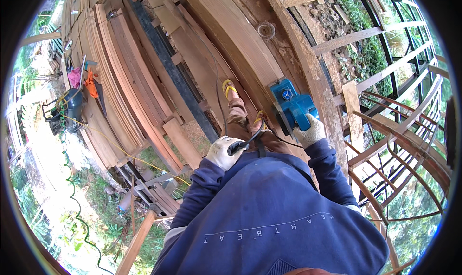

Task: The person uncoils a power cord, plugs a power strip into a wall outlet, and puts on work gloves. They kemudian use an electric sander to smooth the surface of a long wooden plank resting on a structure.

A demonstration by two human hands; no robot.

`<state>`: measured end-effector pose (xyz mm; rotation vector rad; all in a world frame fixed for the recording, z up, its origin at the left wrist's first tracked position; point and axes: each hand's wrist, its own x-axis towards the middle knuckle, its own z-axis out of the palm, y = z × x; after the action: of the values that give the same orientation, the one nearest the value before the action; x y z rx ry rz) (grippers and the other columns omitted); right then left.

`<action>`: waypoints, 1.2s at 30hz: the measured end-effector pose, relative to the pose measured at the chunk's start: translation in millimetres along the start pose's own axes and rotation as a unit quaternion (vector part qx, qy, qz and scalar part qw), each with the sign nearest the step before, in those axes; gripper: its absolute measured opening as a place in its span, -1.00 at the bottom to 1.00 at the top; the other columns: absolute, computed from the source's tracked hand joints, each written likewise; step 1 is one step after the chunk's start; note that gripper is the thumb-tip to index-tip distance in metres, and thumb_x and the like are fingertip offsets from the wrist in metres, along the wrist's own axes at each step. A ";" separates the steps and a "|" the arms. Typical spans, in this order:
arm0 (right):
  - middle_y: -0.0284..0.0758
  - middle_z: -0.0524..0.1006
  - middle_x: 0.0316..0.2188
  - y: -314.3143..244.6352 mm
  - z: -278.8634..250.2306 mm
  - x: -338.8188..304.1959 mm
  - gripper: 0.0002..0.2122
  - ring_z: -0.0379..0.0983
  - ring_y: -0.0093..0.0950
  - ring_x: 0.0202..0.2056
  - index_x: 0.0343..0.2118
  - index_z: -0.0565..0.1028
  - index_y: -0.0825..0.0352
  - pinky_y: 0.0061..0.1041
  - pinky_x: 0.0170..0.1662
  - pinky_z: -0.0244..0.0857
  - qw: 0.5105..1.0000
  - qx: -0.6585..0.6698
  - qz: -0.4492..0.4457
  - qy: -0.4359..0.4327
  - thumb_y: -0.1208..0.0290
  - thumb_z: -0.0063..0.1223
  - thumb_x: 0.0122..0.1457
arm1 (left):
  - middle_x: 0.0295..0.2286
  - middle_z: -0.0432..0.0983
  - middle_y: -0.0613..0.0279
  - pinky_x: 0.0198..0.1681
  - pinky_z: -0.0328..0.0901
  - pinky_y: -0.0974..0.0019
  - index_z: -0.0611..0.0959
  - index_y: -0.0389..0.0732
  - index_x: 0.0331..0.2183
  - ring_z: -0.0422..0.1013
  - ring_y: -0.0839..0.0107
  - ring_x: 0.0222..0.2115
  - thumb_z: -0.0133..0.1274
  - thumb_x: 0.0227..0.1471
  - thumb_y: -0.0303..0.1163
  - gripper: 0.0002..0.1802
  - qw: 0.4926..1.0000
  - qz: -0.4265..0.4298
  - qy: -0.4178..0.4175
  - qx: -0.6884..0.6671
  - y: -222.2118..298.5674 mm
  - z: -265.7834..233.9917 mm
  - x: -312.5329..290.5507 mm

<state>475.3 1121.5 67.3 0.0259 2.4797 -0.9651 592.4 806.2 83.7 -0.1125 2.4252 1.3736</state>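
Observation:
My right hand [309,131], in a white work glove, is closed round the rear handle of a blue electric planer [292,101]. The planer is at the near end of a long, thick wooden beam [240,39]; whether its sole touches the wood cannot be made out. In front of my waist, my left hand [222,152], also gloved, has its fingers curled round a black power cord [256,133]. Some of the cord is hidden by that glove.
Long boards [115,68] lie stacked on the left, with a dark metal rail [178,72] beside them. A small round object [266,30] sits right of the beam. Bent rods and slats [390,145] rise on the right. A yellow cord [125,152] crosses the left side.

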 end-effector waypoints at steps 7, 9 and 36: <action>-0.14 0.67 -0.40 -28.8 3.7 36.0 -0.75 0.66 -0.28 -0.35 -0.24 0.63 0.36 -0.37 -0.20 0.51 0.999 0.001 -0.033 -0.005 0.40 0.24 0.01 | -0.37 0.67 0.13 -0.18 0.43 0.08 0.75 -0.11 -0.26 0.55 0.04 -0.30 0.28 0.10 -0.23 -0.80 1.000 0.006 0.016 -0.014 -14.4 -15.1 11.6; -0.08 0.65 -0.43 -45.3 9.2 55.1 -0.74 0.64 -0.13 -0.35 -0.25 0.62 0.35 -0.30 -0.23 0.51 0.999 0.010 -0.049 0.013 0.37 0.25 -0.02 | -0.36 0.67 0.12 -0.18 0.43 0.07 0.75 -0.12 -0.26 0.55 0.03 -0.29 0.28 0.10 -0.24 -0.80 1.000 -0.006 0.021 -0.015 -18.5 -24.1 15.2; -0.09 0.65 -0.07 -143.2 44.9 201.7 -0.54 0.62 -0.14 -0.03 0.08 0.60 0.15 -0.36 0.08 0.49 0.962 -0.007 -0.257 0.095 0.32 0.31 0.05 | -0.37 0.67 0.09 -0.22 0.41 0.06 0.76 -0.15 -0.29 0.54 0.01 -0.32 0.32 0.04 -0.32 -0.82 0.997 -0.019 0.071 -0.002 -24.0 -37.2 -9.0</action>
<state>289.0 954.6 41.0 -0.5832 2.7309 -1.1942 596.8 761.2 84.6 -0.2644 2.5220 1.3970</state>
